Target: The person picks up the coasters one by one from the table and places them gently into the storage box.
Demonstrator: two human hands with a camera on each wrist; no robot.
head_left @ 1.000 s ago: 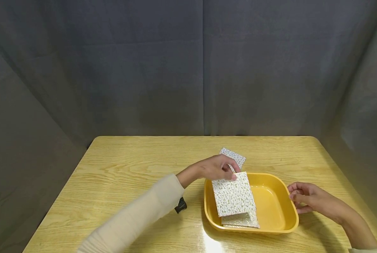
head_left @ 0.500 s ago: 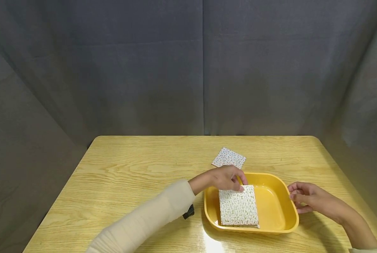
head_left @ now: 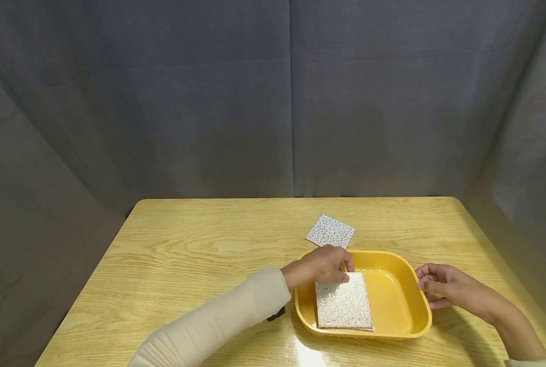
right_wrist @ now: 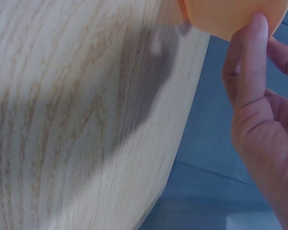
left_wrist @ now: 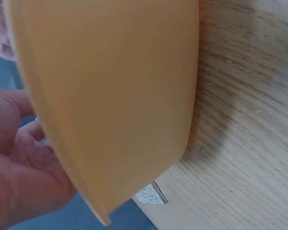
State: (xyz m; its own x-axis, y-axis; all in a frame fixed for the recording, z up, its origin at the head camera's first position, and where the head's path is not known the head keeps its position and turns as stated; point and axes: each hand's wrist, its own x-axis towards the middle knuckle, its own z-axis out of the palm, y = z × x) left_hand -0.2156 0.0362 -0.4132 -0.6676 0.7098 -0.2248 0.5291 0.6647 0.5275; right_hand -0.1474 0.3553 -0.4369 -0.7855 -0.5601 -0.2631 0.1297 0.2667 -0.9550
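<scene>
A yellow plastic tub (head_left: 394, 306) stands on the table at the right of the head view. In its left half lies a square patterned tile (head_left: 344, 306), on top of another one that is mostly hidden. My left hand (head_left: 325, 262) reaches over the tub's far left rim and pinches the tile's far edge. In the left wrist view the tub's wall (left_wrist: 115, 96) hides the tile and part of the fingers. My right hand (head_left: 456, 288) holds the tub's right rim, with finger and thumb on either side of the wall (right_wrist: 230, 19) in the right wrist view.
Behind the tub another patterned tile (head_left: 331, 231) lies flat on the wooden table (head_left: 199, 239). A small black object (head_left: 276, 314) shows below the left sleeve. Grey curtains (head_left: 209, 102) surround the table at the back and sides.
My left hand has lowered the tile from a tilted position onto the one beneath it, moving slightly down toward the tub. The right hand has stayed at the rim.
</scene>
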